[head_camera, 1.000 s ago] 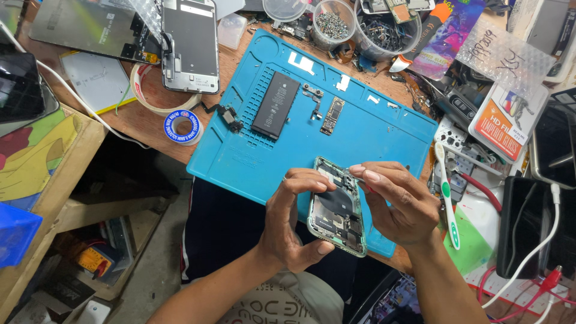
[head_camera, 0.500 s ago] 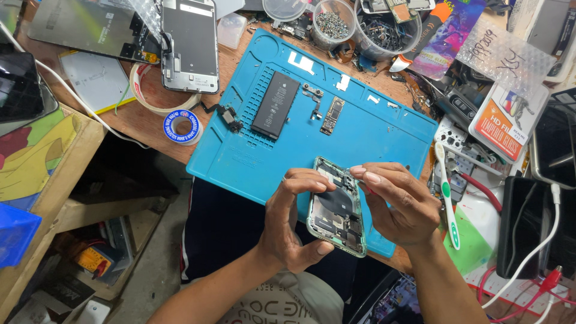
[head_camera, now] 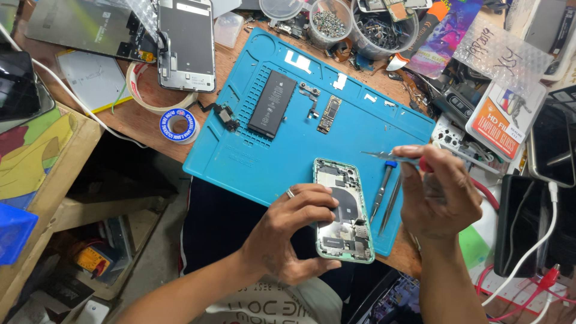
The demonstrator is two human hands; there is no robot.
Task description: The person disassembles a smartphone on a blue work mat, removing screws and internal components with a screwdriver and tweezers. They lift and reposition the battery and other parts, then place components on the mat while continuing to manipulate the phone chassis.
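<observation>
- We see an opened phone [head_camera: 343, 210] with a pale green frame lying face-down at the near edge of the blue mat [head_camera: 264, 156], its insides showing.
- Our left hand [head_camera: 294, 231] grips the phone from its left side, the thumb laid across the middle of the open back and the fingers curled under the frame.
- Our right hand [head_camera: 438, 195] hovers just right of the phone, the fingers pinched narrow on thin tweezers [head_camera: 390, 157] whose tip points left above the mat.
- Two slim tools [head_camera: 384, 195] lie on the mat between the phone and the right hand, one with a blue collar.
- Farther up the mat rest a black battery [head_camera: 273, 103], a small circuit board [head_camera: 329, 114] and a few loose little parts.
- At the back of the table [head_camera: 144, 117], a clear cup [head_camera: 329, 23] holds tiny screws, and a larger clear tub [head_camera: 384, 29] beside it holds a dark jumble of small parts; a lid sits just left of them.
- A detached screen [head_camera: 186, 43] lies top left, on a roll of tape, with a small blue-and-white spool [head_camera: 179, 125] nearer us.
- The right side is crowded with packets, cables and phones, partly cut off; we cannot make out most of it.
</observation>
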